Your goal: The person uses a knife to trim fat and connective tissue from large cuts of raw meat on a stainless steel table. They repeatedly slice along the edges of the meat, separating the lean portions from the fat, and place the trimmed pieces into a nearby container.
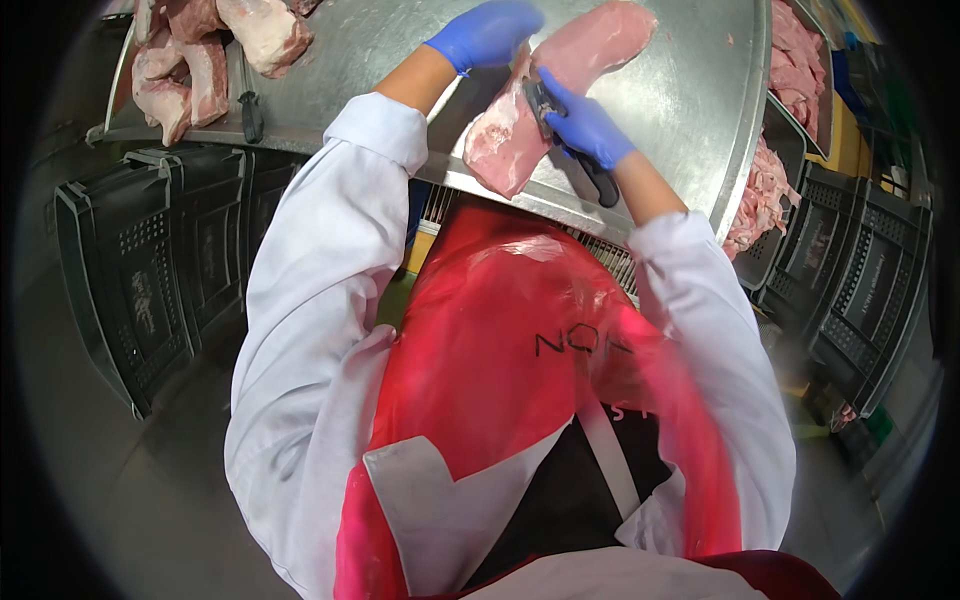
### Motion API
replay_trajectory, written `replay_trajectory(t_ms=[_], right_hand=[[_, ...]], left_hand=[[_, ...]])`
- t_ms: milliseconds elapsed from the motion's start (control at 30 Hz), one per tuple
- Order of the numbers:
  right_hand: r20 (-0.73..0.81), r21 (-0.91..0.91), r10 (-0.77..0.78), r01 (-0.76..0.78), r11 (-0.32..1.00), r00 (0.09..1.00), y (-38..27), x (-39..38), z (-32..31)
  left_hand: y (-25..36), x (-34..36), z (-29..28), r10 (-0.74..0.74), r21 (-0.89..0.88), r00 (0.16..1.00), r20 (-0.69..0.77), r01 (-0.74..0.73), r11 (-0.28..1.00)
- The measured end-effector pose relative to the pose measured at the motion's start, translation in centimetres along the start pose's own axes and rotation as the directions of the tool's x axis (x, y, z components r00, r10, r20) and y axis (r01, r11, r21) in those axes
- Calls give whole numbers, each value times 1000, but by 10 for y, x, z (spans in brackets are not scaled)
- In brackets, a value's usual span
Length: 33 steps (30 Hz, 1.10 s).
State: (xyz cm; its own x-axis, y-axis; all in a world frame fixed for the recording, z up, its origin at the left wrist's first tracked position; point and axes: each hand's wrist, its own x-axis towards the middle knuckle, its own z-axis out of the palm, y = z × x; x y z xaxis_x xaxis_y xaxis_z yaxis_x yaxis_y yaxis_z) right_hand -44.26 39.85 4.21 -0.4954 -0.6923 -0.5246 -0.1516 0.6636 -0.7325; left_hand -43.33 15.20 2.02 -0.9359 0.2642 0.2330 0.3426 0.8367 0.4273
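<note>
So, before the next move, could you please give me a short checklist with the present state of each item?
1. Gloves worn: ok; the left hand and right hand are both covered in blue.
2. Tool in hand: ok; the right hand grips the black-handled tool against the meat piece.
3. Meat piece held steady: cannot tell; the left hand is at its far left side, but its contact is unclear.
4. Meat piece well back from the table edge: not ok; its near end lies at the front rim of the metal table.
5. Cutting edge away from the left hand: cannot tell; the edge is not distinguishable.
</note>
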Motion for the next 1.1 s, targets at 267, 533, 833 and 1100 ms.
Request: replay_trajectory(t_ms=[267, 533, 833, 1100], right_hand=[[164, -116, 93, -74, 990, 982, 3, -45, 6], [149, -1, -146, 148, 989, 978, 44, -68, 23], [105, -177, -347, 361, 916, 932, 55, -52, 35], [86, -168, -169, 182, 969, 982, 16, -26, 49]], left_hand=[[-2, -17, -20, 102, 43, 985, -141, -97, 994], [3, -42, -39, 42, 67, 958, -283, -24, 997], [28, -66, -69, -11, 124, 957, -290, 49, 991], [45, -70, -92, -77, 81, 939, -334, 110, 991]])
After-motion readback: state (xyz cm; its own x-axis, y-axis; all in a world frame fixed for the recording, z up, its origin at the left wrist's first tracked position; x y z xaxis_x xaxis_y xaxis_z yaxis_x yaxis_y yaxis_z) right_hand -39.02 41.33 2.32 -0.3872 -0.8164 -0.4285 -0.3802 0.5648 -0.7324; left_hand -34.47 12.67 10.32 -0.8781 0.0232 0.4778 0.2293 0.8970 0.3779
